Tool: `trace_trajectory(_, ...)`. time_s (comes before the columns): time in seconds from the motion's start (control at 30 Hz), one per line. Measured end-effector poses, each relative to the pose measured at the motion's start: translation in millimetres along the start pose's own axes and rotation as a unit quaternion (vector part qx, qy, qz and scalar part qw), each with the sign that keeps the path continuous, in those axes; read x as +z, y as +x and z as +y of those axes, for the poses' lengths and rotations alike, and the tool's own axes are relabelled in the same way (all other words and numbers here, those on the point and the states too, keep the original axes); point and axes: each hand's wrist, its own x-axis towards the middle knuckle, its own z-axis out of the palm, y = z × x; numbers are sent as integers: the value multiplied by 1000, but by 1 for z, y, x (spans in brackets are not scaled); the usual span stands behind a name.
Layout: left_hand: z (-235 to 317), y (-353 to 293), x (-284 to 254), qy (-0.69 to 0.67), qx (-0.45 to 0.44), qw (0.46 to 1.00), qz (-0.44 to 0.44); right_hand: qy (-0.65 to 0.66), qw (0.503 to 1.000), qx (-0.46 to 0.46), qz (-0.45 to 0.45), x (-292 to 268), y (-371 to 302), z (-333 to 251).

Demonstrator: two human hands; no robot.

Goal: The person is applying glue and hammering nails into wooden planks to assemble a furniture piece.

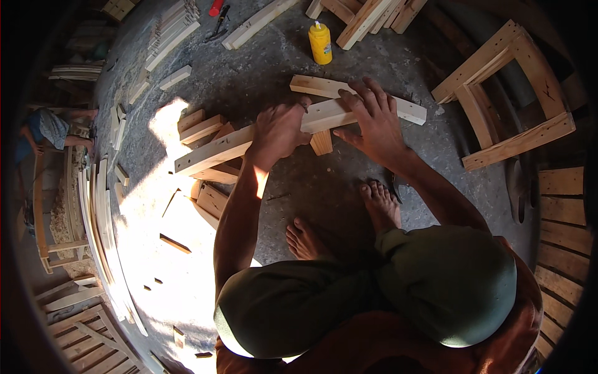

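Note:
A long pale wooden beam (215, 150) lies slantwise in front of me, raised over other wood pieces. My left hand (279, 132) is wrapped round its middle, with the fingers closed on it. My right hand (378, 128) rests over the beam nearer its right end, its fingers stretched and spread and the thumb apart on the near side. Behind the beam a shorter wood piece (311, 85) runs partly under my right fingers. Beneath, a small wooden block (322, 143) sticks out toward me. How these pieces touch the beam is hidden.
A yellow bottle (320, 45) stands on the concrete floor (430, 193) beyond the beam. Cut wood blocks (202, 128) lie at left, with long thin strips (103, 230) farther out. An assembled wooden frame (520, 93) stands at right. Another person (53, 129) is at far left.

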Motion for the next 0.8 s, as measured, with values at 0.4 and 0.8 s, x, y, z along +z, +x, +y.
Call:
trace_trajectory(0.4,1,-2,2,-6,6,1000,16,9,1000,-10,-17,11,0,5)
trace_trajectory(0.8,5,-2,-1,6,-17,1000,1,3,1000,-7,-15,7,1,1)
